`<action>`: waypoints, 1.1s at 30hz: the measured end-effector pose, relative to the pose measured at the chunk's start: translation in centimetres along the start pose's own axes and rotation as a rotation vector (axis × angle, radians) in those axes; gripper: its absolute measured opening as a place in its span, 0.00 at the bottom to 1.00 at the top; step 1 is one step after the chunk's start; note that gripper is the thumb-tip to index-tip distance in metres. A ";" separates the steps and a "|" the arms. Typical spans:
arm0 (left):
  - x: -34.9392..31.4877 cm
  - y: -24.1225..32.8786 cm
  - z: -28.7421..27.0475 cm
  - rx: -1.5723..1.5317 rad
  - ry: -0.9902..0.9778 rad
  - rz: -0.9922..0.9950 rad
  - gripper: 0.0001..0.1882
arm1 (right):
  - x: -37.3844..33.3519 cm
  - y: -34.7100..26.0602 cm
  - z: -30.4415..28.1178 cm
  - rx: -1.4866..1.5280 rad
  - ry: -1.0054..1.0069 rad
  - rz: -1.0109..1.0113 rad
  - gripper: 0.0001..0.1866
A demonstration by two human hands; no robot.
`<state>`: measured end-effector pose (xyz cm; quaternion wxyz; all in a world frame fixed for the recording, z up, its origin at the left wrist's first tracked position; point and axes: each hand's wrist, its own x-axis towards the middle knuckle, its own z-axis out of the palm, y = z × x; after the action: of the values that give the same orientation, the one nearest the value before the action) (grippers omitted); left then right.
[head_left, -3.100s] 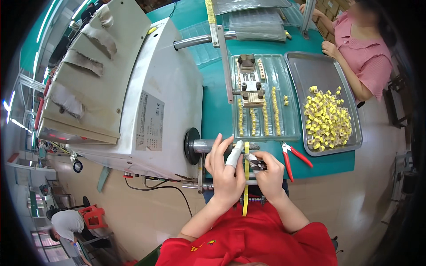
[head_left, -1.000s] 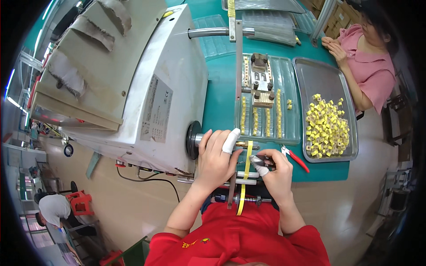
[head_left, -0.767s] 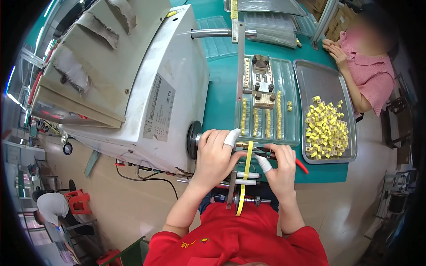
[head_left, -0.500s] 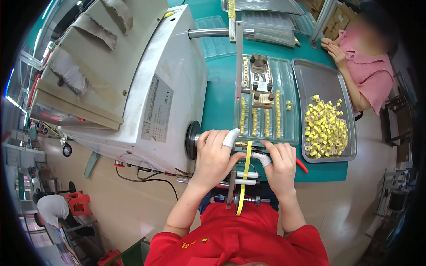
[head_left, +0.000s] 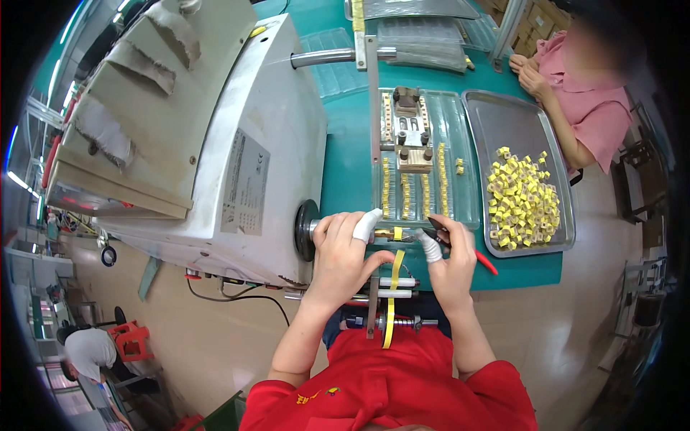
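My left hand (head_left: 341,257) curls over the metal spindle (head_left: 315,224) at the white machine's side. A white wrap covers one of its fingers, and its thumb reaches toward a yellow tape (head_left: 392,294). Past the fingers, a small piece with yellow tape round it (head_left: 397,233) sits on the shaft. The tape strip's upper end stands just below, apart from that piece. My right hand (head_left: 451,267), one finger wrapped in white, grips red-handled cutters (head_left: 488,263). Their dark jaws show beside the fingers, right of the small piece; the palm hides the middle.
The winding machine (head_left: 244,165) fills the left. A clear tray (head_left: 471,194) holds rows of small parts and a metal fixture (head_left: 413,129). Right of it, a metal tray (head_left: 474,118) bears a heap of yellow-wrapped parts (head_left: 523,201). A person in pink (head_left: 586,93) sits beyond.
The yellow tape, earlier running unbroken up to the shaft, now has a separate upper end below it. The right hand has shifted slightly and the cutters' jaws show more. The whole view has shifted slightly.
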<state>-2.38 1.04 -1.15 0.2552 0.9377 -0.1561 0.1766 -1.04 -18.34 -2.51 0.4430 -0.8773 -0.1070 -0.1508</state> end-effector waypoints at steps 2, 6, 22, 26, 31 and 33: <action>-0.1 0.0 0.0 0.005 0.003 -0.017 0.36 | 0.0 0.0 0.7 0.466 -0.189 0.389 0.20; -0.1 0.0 0.3 0.033 -0.006 -0.012 0.37 | -0.6 1.1 3.6 0.979 -0.247 0.589 0.11; 0.0 0.2 0.2 0.043 0.006 0.002 0.39 | 4.0 9.0 -6.8 -0.436 0.451 0.299 0.22; 0.1 0.2 0.2 0.048 0.015 0.010 0.39 | 5.6 9.4 -5.3 -0.616 0.194 0.111 0.22; 0.1 0.2 0.1 0.031 0.014 0.019 0.38 | 8.4 11.7 -2.2 -0.624 0.018 -0.199 0.19; 0.0 0.2 0.2 0.037 0.020 0.012 0.38 | 9.0 12.6 -1.6 -0.656 -0.005 -0.266 0.16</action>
<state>-2.45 0.76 -1.24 0.2385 0.9395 -0.1558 0.1903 11.08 -26.52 -7.73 0.1140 -0.9516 -0.1674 -0.2313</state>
